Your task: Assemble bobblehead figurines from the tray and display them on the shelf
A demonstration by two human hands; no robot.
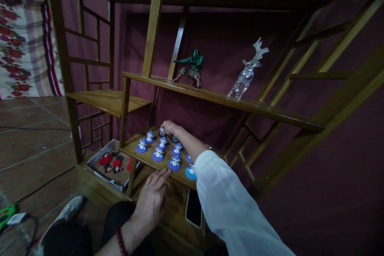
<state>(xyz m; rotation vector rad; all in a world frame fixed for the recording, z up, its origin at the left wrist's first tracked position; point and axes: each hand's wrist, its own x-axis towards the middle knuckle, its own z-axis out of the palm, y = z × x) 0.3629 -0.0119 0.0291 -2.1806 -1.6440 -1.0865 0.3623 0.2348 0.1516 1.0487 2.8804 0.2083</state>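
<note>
While reaching across low shelf (129, 147) with right hand (168, 127) to dark-based figurine (162, 132) in back row, cannot tell if clamped on it or merely touching. Resting left hand (152, 193), unclenched, at shelf front, near purple-based figurines (157, 154).

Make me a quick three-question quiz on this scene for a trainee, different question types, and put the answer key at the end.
1. Which hand reaches farther back over the figurines?
2. True or false: the deer stands among them.
3. Which colour shows inside the box: A, yellow; B, red; C, green?

Key:
1. The right hand.
2. False: the deer is on the upper shelf.
3. B.
</note>
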